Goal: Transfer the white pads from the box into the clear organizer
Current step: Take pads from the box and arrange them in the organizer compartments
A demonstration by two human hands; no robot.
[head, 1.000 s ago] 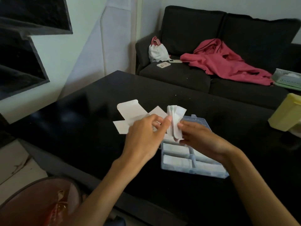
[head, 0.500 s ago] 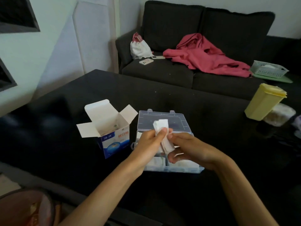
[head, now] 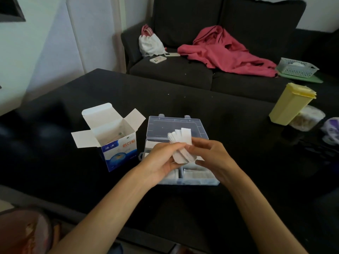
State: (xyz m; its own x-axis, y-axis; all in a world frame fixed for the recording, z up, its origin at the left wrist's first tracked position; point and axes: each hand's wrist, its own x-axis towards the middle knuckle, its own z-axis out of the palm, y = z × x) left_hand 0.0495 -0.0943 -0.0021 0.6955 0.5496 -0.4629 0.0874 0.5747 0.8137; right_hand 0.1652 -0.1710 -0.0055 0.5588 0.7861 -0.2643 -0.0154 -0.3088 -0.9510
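Two hands meet over a black table (head: 229, 125), pinching a fanned sheaf of white pads (head: 180, 145) between them. The left hand (head: 161, 162) curls round the lower end of the sheaf; the right hand (head: 211, 154) pinches its right edge with thumb and fingertips. The pads splay loosely at the top, and that looks like the risk: a slack grip or a hurried push could let strips slide out and scatter onto the table, or drop across a divider instead of into one compartment. The sheaf hangs directly above the clear organizer (head: 200, 182), whose lid stands open on the far side and whose near compartments already hold white pads. Just left of the organizer sits the box (head: 119, 149), flaps spread wide; whether any pads remain inside cannot be told. Far right on the table stands a yellow container (head: 289, 105). Beyond, a dark sofa (head: 183, 70) carries a red garment (head: 225, 52).
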